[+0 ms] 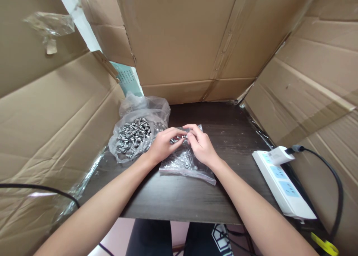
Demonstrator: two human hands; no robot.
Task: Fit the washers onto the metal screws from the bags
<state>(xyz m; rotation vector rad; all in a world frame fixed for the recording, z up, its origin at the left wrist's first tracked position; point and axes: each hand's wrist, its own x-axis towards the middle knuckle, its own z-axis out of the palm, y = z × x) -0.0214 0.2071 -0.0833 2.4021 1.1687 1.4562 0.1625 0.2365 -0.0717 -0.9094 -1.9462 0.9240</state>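
Note:
My left hand (163, 146) and my right hand (201, 145) meet over a small clear plastic bag (187, 165) lying flat on the dark wooden table (179, 200). Both hands pinch small silvery metal parts (179, 138) between their fingertips, just above that bag. A few metal parts show through the flat bag. To the left of my left hand sits a larger open plastic bag (140, 131) heaped with many shiny metal parts (133, 136).
Brown cardboard walls (190, 43) stand around the table at the back, left and right. A white power strip (282, 185) with a white plug and black cable lies at the table's right edge. A black cable crosses the lower left. My dark-trousered legs are below the front edge.

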